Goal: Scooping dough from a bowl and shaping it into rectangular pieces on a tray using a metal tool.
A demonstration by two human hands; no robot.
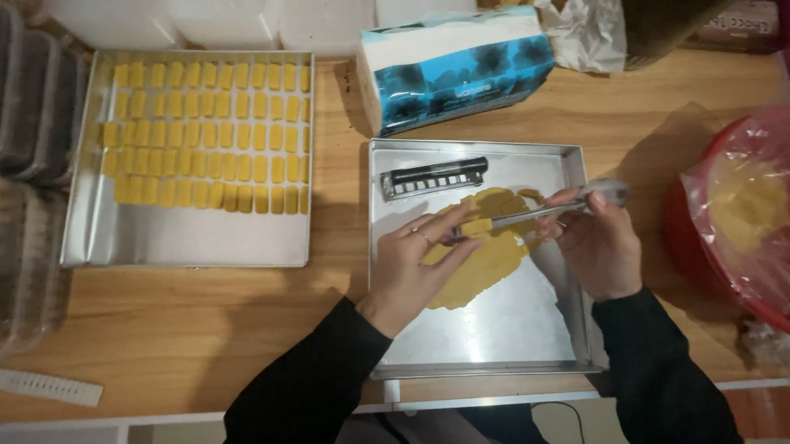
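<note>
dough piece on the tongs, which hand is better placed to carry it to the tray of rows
Probably the left hand: it touches the dough piece and lies nearer the filled tray. The right hand holds the tongs.

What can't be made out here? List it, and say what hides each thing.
- Dough sheet, head view: its middle is covered by the left hand and right hand.
- Metal tool: its tip is hidden behind the left fingers.
- Red bowl: contents blurred by plastic film; the right edge cuts it off.
- Stacked containers: cut off by the left edge and blurred.
</note>
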